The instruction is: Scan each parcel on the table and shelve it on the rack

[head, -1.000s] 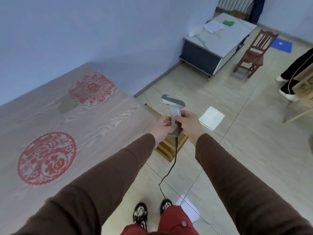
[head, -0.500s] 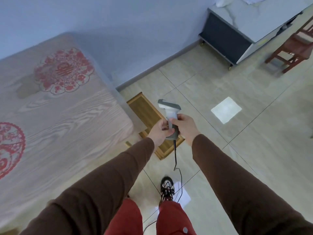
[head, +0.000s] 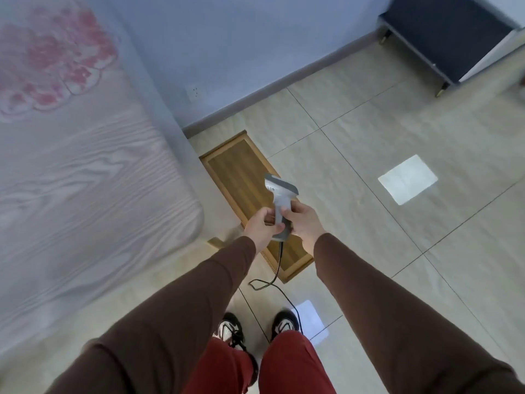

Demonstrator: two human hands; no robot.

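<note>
A grey and white handheld barcode scanner (head: 279,199) is held upright in front of me over the floor, with my left hand (head: 261,227) and my right hand (head: 302,224) both wrapped around its handle. Its black cable (head: 277,275) drops from the handle and loops down to the floor by my feet. The wood-grain table (head: 85,177) with a red paper-cut pattern fills the left side. No parcel and no rack are in view.
A low wooden bench or tray (head: 250,194) lies on the tiled floor under my hands, next to the table's corner. A dark cabinet (head: 443,32) stands at the top right against the wall. My shoes (head: 230,331) are on the tiles below.
The view has tilted down and to the right, so the table slid left and the far cabinet, chair and the other person left the frame. Both hands still hold the scanner.
</note>
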